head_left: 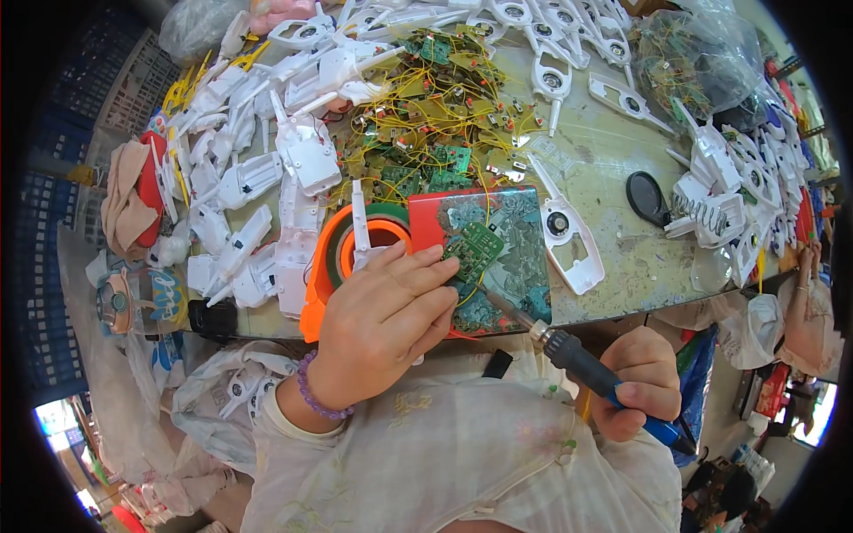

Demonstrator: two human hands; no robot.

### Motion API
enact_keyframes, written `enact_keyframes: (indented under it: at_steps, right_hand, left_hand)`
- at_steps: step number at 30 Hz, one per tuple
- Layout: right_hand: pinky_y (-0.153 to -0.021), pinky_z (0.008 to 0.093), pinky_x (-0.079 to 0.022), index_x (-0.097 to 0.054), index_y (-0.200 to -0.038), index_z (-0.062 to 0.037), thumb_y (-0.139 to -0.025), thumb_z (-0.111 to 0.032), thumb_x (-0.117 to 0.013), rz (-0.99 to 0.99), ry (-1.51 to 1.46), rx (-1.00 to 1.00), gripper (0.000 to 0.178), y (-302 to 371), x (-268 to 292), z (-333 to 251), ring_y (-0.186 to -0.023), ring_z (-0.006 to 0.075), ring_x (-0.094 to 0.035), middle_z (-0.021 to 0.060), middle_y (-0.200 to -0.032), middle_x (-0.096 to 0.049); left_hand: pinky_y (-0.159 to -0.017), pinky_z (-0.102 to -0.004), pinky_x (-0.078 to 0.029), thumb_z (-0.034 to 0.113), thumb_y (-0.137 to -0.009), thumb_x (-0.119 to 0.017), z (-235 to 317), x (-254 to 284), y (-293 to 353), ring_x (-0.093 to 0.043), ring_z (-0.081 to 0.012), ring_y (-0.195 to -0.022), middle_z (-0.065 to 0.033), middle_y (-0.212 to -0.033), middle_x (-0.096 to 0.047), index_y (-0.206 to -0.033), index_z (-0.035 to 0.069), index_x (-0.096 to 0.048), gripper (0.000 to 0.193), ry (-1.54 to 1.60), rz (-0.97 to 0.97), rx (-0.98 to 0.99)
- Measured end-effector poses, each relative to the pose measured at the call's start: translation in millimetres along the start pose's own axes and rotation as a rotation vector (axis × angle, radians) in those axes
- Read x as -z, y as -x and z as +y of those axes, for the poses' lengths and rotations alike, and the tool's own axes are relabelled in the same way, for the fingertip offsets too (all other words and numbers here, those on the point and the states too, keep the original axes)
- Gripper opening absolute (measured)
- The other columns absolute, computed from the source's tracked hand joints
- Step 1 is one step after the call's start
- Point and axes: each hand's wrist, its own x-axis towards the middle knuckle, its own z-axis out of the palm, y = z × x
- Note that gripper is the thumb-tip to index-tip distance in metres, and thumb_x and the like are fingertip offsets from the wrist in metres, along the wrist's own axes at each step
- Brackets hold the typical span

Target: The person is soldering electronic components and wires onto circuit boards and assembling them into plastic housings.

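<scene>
My right hand [635, 382] is closed around the blue and black handle of a soldering iron [577, 358]. The iron's tip points up and left toward a small green circuit board [475, 251] with a yellow wire. This board rests on a red, solder-stained work pad [511, 253]. My left hand [382, 320] curls over a white plastic housing [360, 218], whose narrow handle sticks out beyond my fingers. Its fingertips touch the left edge of the board. Most of the housing is hidden under the palm. Behind this hand, an orange tape dispenser [318, 298] stands at the table edge.
Circuit boards with yellow wires [435, 107] are heaped at the back. White plastic housings [244, 178] pile up at left, with more white parts [742, 178] at right. One white frame [569, 235] lies beside the pad, near a black round lid [647, 197]. A clear jar [142, 302] stands far left.
</scene>
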Motion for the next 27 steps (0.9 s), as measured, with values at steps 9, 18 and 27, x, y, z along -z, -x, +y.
enact_keyframes:
  at_steps: [9,18,27]
  right_hand:
    - [-0.05,0.0285,-0.033,-0.046,-0.087,-0.0065,-0.097,-0.031,-0.044,0.18,0.014,-0.08,0.026,1.0,0.5,-1.9,-0.053,0.0151,-0.041,0.0025,-0.065,-0.045]
    - [-0.051,0.0284,-0.032,-0.045,-0.086,-0.0073,-0.098,-0.032,-0.044,0.252,-0.021,-0.191,0.027,4.2,2.7,-1.5,-0.054,0.015,-0.04,0.0026,-0.066,-0.044]
    - [-0.049,0.0284,-0.032,-0.045,-0.086,-0.0071,-0.098,-0.033,-0.045,0.204,-0.016,-0.212,0.028,6.2,2.3,-2.7,-0.054,0.0148,-0.041,0.0023,-0.067,-0.045]
  left_hand:
    - [-0.081,-0.0402,-0.047,0.003,-0.069,-0.073,4.7,-2.0,0.8,-0.061,-0.0261,-0.088,-0.0064,-0.092,-0.063,-0.089,0.005,-0.063,0.022,-0.021,0.131,0.021]
    - [-0.081,-0.0398,-0.046,0.005,-0.068,-0.076,10.5,-2.4,0.3,-0.06,-0.0193,-0.074,-0.0015,-0.078,-0.06,-0.087,0.009,-0.066,0.022,0.002,0.12,0.115]
    - [-0.085,-0.0426,-0.052,0.0,-0.066,-0.073,9.2,-7.1,-8.0,-0.06,-0.0326,-0.108,-0.0111,-0.107,-0.064,-0.082,0.002,-0.064,0.019,-0.04,0.06,0.05]
